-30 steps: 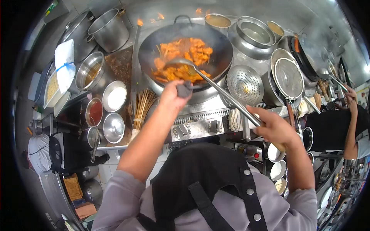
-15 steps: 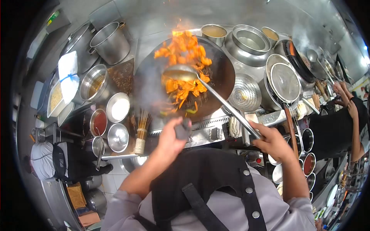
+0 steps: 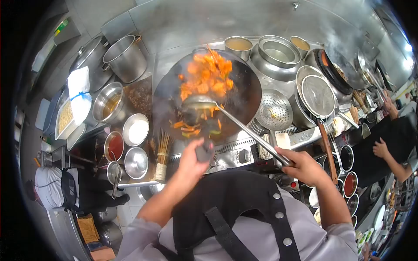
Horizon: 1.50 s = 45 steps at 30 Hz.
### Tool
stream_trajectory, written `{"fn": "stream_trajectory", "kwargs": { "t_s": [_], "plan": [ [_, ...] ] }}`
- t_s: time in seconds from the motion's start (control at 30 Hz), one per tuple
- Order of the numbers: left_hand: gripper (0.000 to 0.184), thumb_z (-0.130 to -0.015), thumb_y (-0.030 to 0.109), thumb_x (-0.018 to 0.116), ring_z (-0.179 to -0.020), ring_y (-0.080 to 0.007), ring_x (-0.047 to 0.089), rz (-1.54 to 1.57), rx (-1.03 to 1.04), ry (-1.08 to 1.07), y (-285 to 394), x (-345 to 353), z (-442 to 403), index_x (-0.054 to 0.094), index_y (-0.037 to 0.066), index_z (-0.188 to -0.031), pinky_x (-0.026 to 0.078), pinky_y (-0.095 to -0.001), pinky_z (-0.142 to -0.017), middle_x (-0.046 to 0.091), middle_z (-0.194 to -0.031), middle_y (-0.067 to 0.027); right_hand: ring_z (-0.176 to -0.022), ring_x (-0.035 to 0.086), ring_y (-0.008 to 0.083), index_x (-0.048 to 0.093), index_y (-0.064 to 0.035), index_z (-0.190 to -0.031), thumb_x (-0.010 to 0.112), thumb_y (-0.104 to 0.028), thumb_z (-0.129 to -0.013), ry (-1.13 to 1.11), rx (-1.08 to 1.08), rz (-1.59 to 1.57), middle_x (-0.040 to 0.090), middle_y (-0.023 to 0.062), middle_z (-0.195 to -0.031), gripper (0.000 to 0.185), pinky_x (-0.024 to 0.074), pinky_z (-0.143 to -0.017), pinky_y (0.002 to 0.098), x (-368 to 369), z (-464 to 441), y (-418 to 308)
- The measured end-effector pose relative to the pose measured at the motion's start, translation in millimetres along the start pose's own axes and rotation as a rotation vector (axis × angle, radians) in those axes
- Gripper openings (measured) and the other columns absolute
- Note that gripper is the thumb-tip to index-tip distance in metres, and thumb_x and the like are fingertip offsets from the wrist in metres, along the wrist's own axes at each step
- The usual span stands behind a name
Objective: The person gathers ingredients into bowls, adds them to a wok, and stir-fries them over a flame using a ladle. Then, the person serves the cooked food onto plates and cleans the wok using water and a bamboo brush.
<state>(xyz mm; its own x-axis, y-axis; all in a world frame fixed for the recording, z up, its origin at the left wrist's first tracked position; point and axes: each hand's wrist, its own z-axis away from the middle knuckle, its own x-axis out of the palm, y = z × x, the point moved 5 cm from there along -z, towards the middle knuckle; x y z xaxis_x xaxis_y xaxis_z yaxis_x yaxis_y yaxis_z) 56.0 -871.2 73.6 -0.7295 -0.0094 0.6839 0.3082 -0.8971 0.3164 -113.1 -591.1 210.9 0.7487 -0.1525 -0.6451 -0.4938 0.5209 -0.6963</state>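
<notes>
A large dark wok [image 3: 248, 93] stands tilted over the burner in the upper middle. Orange pieces of food [image 3: 207, 74] are bunched toward its far side, some blurred as if in the air, with a few vegetable strips lower down. My left hand [image 3: 191, 158] is closed round a dark grey cloth [image 3: 204, 151] at the wok's near edge; the grip beneath the cloth is hidden. My right hand [image 3: 302, 165] holds the long metal handle of a ladle [image 3: 199, 102], whose bowl is over the middle of the wok.
Right of the wok are a perforated skimmer [image 3: 274, 110], a wire strainer [image 3: 318, 96] and a lidless metal pot [image 3: 278, 56]. Bowls, red sauce [image 3: 116, 146] and a bamboo brush [image 3: 162, 156] lie left. People work at both sides; smoke rises at the back.
The food was spread in the wok, then rose in the air with flames; now it is bunched at the far side, without flames. The wok and my left hand have come nearer to me.
</notes>
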Motion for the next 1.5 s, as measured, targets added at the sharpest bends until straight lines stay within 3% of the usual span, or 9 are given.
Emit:
{"fn": "stream_trajectory", "kwargs": {
  "t_s": [0.1, 0.27, 0.47, 0.87, 1.03, 1.17, 1.23, 1.37, 1.5],
  "plan": [
    [0.027, -0.091, 0.005, 0.066, -0.089, -0.0286, 0.063, 0.017, 0.037, -0.177, 9.7, 36.4, -50.1, 0.052, 0.005, -0.113, 0.058, -0.0451, -0.077, 0.062, -0.1, -0.0126, -0.06, 0.059, 0.0156, 0.051, -0.0134, -0.149, 0.066, -0.003, -0.085, -0.049, 0.172, -0.12, 0.06, 0.0108, -0.069, 0.067, 0.0516, -0.065, 0.0341, -1.4, 3.8, -8.5],
    [0.023, -0.092, 0.002, 0.063, -0.089, -0.0298, 0.066, -0.052, 0.087, -0.164, -22.1, -15.7, -68.8, 0.054, 0.001, -0.113, 0.059, -0.0448, -0.08, 0.062, -0.1, -0.0135, -0.058, 0.058, 0.0145, 0.049, -0.0152, -0.151, 0.067, -0.001, -0.085, 0.225, -0.107, 0.24, 0.06, 0.0095, -0.069, 0.07, 0.0502, -0.063, 0.0335, 24.9, -68.2, 21.0],
    [0.023, -0.09, 0.008, 0.065, -0.085, -0.0268, 0.062, 0.008, 0.017, -0.027, 5.7, 0.5, -19.0, 0.055, 0.007, -0.111, 0.054, -0.0449, -0.08, 0.06, -0.106, -0.0113, -0.06, 0.054, 0.0052, 0.043, -0.0088, -0.154, 0.063, 0.009, -0.089, 0.217, 0.136, -0.62, 0.061, 0.0011, -0.085, 0.071, 0.0455, -0.053, 0.0243, 33.0, -16.3, 11.3],
    [0.029, -0.094, 0.015, 0.064, -0.093, -0.0294, 0.061, -0.097, 0.077, -0.138, 48.8, 38.3, -132.7, 0.057, 0.006, -0.12, 0.054, -0.0474, -0.078, 0.059, -0.109, -0.0162, -0.06, 0.06, 0.0165, 0.045, -0.0114, -0.151, 0.065, -0.005, -0.084, 0.099, -0.001, -0.338, 0.063, 0.0079, -0.076, 0.07, 0.051, -0.057, 0.035, 1.3, -256.7, 4.0],
    [0.038, -0.093, 0.02, 0.062, -0.102, -0.04, 0.06, 0.082, 0.059, -0.156, 45.2, 41.1, -116.7, 0.051, 0.001, -0.124, 0.054, -0.0521, -0.084, 0.057, -0.117, -0.0241, -0.073, 0.068, 0.0341, 0.052, -0.0285, -0.148, 0.062, 0.001, -0.082, 0.133, -0.379, 0.502, 0.069, 0.0163, -0.09, 0.073, 0.0557, -0.07, 0.0448, 5.2, -171.3, 18.2],
    [0.033, -0.094, 0.013, 0.057, -0.094, -0.0348, 0.062, 0.146, -0.097, -0.07, 41.9, 37.8, -129.2, 0.048, 0.001, -0.123, 0.055, -0.0478, -0.073, 0.059, -0.11, -0.019, -0.075, 0.067, 0.0396, 0.053, -0.0201, -0.147, 0.062, 0.001, -0.079, 0.161, -0.277, 0.785, 0.067, 0.0186, -0.087, 0.071, 0.0538, -0.071, 0.0477, -39.0, -90.0, 32.5],
    [0.027, -0.094, 0.011, 0.058, -0.09, -0.0287, 0.061, 0.019, -0.062, -0.156, 37.0, 29.5, -142.3, 0.048, -0.002, -0.115, 0.058, -0.0475, -0.075, 0.056, -0.106, -0.0192, -0.072, 0.067, 0.0378, 0.053, -0.0161, -0.147, 0.062, 0.001, -0.079, 0.214, -0.362, 0.492, 0.066, 0.0186, -0.083, 0.071, 0.0528, -0.066, 0.0469, -42.3, -51.3, 24.0],
    [0.016, -0.094, 0.007, 0.058, -0.085, -0.0266, 0.06, -0.05, -0.037, -0.049, 18.9, 52.2, -63.1, 0.051, 0.0, -0.106, 0.058, -0.0457, -0.075, 0.057, -0.099, -0.0167, -0.063, 0.053, 0.0084, 0.055, -0.009, -0.146, 0.069, 0.006, -0.08, -0.066, 0.145, -0.371, 0.06, 0.0044, -0.074, 0.069, 0.0461, -0.061, 0.0271, -52.4, 19.5, 29.0],
    [0.019, -0.095, 0.01, 0.062, -0.089, -0.0255, 0.061, -0.044, 0.066, -0.139, 10.9, 34.2, -117.1, 0.051, 0.0, -0.107, 0.058, -0.0404, -0.075, 0.058, -0.102, -0.0158, -0.065, 0.054, 0.0079, 0.054, -0.0121, -0.148, 0.067, 0.002, -0.082, 0.014, 0.147, -0.037, 0.06, 0.0053, -0.072, 0.068, 0.0472, -0.061, 0.0281, -27.9, -16.0, 35.7]
  ]
}}
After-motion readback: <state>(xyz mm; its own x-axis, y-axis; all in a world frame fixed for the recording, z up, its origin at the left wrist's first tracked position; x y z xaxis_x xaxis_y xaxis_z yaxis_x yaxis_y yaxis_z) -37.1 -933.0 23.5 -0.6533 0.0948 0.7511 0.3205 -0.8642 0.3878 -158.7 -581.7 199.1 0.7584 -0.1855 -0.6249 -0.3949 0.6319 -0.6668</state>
